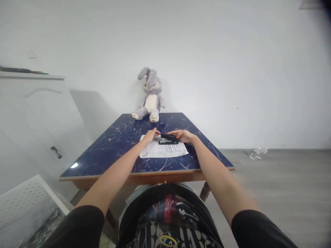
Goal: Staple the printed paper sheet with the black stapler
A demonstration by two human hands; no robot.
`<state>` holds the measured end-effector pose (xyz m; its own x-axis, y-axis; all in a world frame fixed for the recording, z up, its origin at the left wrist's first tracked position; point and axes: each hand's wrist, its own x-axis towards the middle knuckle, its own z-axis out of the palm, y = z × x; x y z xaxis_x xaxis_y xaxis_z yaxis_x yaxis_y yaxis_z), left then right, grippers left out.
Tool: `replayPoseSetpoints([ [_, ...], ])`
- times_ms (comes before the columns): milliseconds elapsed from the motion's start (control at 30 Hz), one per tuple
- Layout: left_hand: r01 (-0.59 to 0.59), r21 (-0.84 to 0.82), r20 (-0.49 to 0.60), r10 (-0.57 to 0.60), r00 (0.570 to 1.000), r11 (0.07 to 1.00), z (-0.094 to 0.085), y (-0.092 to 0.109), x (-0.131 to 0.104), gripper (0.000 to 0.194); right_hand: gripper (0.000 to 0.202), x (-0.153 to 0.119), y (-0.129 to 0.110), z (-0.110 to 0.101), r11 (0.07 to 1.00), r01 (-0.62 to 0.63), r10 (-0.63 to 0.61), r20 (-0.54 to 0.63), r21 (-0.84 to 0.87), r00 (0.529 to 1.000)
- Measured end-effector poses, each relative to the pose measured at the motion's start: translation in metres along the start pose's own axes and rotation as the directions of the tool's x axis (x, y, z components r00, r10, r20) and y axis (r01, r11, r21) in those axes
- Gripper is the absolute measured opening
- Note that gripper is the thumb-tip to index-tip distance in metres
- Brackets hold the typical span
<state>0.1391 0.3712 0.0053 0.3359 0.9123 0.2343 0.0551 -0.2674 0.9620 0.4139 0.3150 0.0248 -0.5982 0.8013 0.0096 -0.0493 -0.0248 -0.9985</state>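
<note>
A printed sheet of paper [162, 151] lies on the blue marbled table, its lower right corner slightly creased. On top of it rests a black stapler [167, 141] with an orange bit at its right end. My right hand [183, 135] is closed round that right end, with the fingers reaching along the stapler's far side. At the paper's left edge, my left hand [150, 135] lies with its fingers stretched toward the stapler's left end. Whether those fingertips touch the stapler, I cannot tell.
A grey plush rabbit [151, 100] sits at the table's far edge against the wall. To the left stand a white cabinet [33, 120] and a white perforated basket [26, 191]. A small clear plastic item [257, 153] lies on the floor at right.
</note>
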Motion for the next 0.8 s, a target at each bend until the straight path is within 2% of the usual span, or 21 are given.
replayPoseSetpoints([
  [167, -0.008, -0.012, 0.011, 0.008, 1.000, 1.000, -0.001, -0.004, 0.002, 0.058, 0.067, -0.003, -0.001, 0.001, 1.000, 0.017, -0.017, 0.051, -0.008, 0.999],
  [367, 0.003, -0.019, 0.021, -0.003, 1.000, 1.000, -0.004, -0.006, 0.003, 0.061, 0.065, 0.000, 0.005, -0.002, 0.999, 0.035, -0.035, 0.036, -0.010, 0.999],
  [433, 0.006, -0.030, 0.024, -0.005, 1.000, 1.000, -0.004, -0.005, 0.002, 0.061, 0.059, 0.002, 0.006, 0.002, 0.997, 0.059, -0.060, -0.012, -0.054, 0.998],
  [500, 0.013, -0.034, 0.019, -0.012, 1.000, 0.999, -0.003, -0.002, 0.000, 0.060, 0.051, 0.004, 0.004, 0.008, 0.979, 0.099, -0.108, -0.042, -0.180, 0.993],
  [567, 0.016, -0.034, 0.008, -0.016, 1.000, 0.999, -0.002, 0.000, -0.001, 0.059, 0.046, 0.006, 0.002, 0.015, 0.902, 0.128, -0.154, -0.031, -0.413, 0.988],
  [667, 0.022, -0.065, -0.026, -0.024, 0.999, 0.998, 0.000, 0.005, -0.002, 0.055, 0.039, 0.011, -0.002, 0.021, 0.694, 0.143, -0.201, 0.001, -0.705, 0.980],
  [733, 0.033, -0.150, -0.059, -0.042, 0.997, 0.988, 0.001, 0.009, -0.002, 0.052, 0.036, 0.015, -0.003, 0.023, 0.618, 0.171, -0.268, -0.002, -0.768, 0.963],
  [800, 0.078, -0.313, -0.083, -0.109, 0.991, 0.947, 0.000, 0.014, -0.002, 0.053, 0.036, 0.019, -0.002, 0.023, 0.582, 0.214, -0.387, -0.035, -0.784, 0.921],
])
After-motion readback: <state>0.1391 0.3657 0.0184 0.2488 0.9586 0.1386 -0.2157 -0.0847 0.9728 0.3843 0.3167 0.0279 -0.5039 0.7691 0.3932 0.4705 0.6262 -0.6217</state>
